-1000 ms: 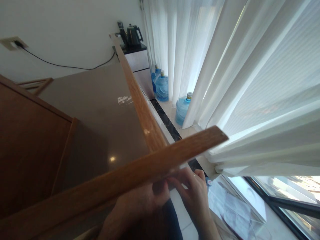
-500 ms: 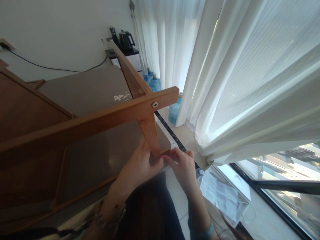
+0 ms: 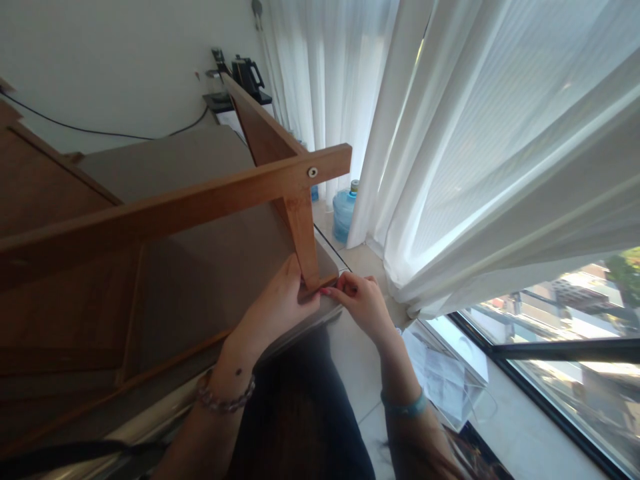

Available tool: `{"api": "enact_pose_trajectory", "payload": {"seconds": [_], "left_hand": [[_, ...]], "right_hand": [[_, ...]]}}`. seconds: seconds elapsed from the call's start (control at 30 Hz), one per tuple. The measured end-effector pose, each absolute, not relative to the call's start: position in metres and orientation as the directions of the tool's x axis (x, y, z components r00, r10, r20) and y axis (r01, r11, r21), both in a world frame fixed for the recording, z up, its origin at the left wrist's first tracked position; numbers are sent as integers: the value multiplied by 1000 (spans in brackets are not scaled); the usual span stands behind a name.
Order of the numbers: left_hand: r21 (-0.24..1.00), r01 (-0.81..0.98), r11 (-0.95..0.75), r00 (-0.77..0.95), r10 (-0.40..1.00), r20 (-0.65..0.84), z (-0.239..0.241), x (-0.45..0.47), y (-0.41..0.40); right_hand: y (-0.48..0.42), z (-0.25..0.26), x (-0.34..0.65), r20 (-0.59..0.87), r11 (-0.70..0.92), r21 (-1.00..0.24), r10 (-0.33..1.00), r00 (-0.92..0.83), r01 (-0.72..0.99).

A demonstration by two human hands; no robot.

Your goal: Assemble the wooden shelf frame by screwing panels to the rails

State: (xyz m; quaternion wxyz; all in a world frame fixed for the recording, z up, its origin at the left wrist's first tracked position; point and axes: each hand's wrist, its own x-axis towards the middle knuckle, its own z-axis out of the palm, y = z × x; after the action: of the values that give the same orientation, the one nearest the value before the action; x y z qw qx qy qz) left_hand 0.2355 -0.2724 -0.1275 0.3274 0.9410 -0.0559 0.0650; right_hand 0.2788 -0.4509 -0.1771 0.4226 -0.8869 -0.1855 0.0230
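A wooden frame [image 3: 210, 193] of joined rails stands on a brown glossy tabletop [image 3: 200, 267]. A silver bolt head [image 3: 313, 172] shows where two rails cross. A short upright leg [image 3: 305, 240] of the frame comes down to the table's near corner. My left hand [image 3: 277, 310] grips the foot of that leg, fingers wrapped round it. My right hand [image 3: 357, 300] is closed in a pinch at the same foot, right beside the left; what it pinches is too small to name.
White curtains [image 3: 450, 153] hang at the right over a large window [image 3: 560, 333]. Blue water jugs [image 3: 344, 210] stand on the floor by the curtain. A kettle [image 3: 245, 70] sits on a cabinet at the back. Papers [image 3: 445, 373] lie on the floor.
The view has risen above the frame, so the bolted joint and upright leg now show. Both hands stay at the leg's foot; the right went from fingers apart to a pinch.
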Motion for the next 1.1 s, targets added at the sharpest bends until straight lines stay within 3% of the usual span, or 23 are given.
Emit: {"api": "enact_pose_trajectory", "payload": {"seconds": [0.37,0.63,0.97,1.1], "left_hand": [[627,-148,-765,987,-78,138,-134,237,-267],[565,-102,-819,987,-11,163,-141,238,-268],[535,-129,-835,984,-43,171,-138,236,-269],[538,-123,-834,987,-47,152,-140,238,-268]], "right_hand": [[-457,-174,293,127,-569,-720,455,881,398],[-461,-165,307,93,-560,-695,552,829,451],[-467,-163,307,22,-464,-805,599,801,369],[-477,-168,289,77,-316,-914,481,874,254]]}}
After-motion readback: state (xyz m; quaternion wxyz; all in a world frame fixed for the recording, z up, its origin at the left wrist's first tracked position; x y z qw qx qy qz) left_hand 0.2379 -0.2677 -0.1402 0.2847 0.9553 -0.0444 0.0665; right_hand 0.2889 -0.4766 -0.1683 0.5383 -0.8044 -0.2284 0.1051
